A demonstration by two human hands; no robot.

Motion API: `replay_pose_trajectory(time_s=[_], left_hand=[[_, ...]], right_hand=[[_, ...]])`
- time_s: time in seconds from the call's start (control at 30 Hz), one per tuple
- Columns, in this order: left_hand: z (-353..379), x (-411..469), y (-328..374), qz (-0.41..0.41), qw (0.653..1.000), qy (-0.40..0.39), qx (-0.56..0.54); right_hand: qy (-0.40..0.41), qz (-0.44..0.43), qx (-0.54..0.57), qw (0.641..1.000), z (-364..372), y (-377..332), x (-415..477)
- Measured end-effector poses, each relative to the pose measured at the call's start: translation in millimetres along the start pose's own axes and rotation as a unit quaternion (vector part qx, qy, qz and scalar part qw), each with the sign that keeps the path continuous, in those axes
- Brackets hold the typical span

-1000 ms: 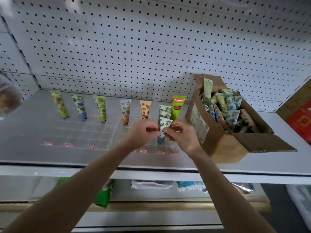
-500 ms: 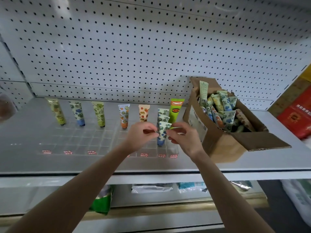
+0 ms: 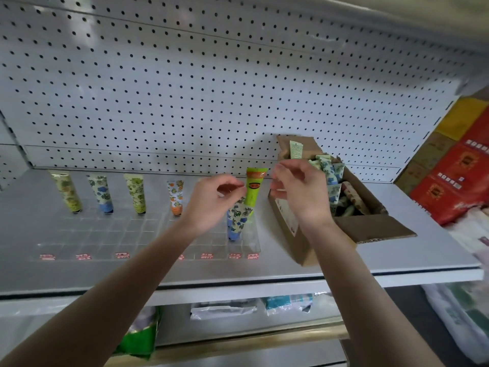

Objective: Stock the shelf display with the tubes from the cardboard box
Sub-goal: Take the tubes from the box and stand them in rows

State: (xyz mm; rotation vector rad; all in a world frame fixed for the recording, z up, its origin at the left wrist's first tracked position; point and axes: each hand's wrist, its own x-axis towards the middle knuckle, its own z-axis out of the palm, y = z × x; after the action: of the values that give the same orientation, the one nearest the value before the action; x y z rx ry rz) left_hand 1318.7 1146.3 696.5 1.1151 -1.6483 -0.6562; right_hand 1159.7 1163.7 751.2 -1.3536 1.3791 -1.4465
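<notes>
Barely started: few tubes [image 3: 135, 193] in display [image 3: 105, 234], box [image 3: 370, 229] mostly full, left hand [image 3: 211, 202], right hand [image 3: 299, 192] loosely curled, empty.

Nothing on my feed resolves into a word I can read. The red tags [image 3: 206, 256] along the front of the clear tray [image 3: 105, 234] carry print too small to make out. The green tube [image 3: 253, 190] shows an orange band and a yellow oval, both blurred. The pale label [image 3: 284, 211] on the cardboard box [image 3: 370, 229] and the white panels on the red packs [image 3: 455, 181] are illegible.
</notes>
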Motion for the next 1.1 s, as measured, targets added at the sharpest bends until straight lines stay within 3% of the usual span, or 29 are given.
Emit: replay_pose_trajectory(time_s=[0.3,0.5,0.73,0.93,1.1], left_hand=[[1.5,6.5,-6.8,-0.024,1.000,0.008,0.006],[8.2,14.8,-3.9,-0.008,1.000,0.000,0.004],[28.3,23.4,7.3,0.007,1.000,-0.009,-0.017],[55.7,36.9,27.0,0.008,0.998,-0.027,-0.060],[76.0,46.9,31.2,0.012,0.997,-0.025,-0.073]], right_hand=[[-0.003,-0.005,-0.051,0.999,-34.5,-32.8,13.7],[-0.017,-0.004,-0.150,0.988,-81.2,-47.3,42.5],[-0.029,0.052,-0.306,0.950,-115.8,-27.2,87.7],[-0.083,0.108,-0.369,0.919,-121.1,4.2,120.0],[-0.089,0.108,-0.480,0.866,-114.0,22.5,137.1]])
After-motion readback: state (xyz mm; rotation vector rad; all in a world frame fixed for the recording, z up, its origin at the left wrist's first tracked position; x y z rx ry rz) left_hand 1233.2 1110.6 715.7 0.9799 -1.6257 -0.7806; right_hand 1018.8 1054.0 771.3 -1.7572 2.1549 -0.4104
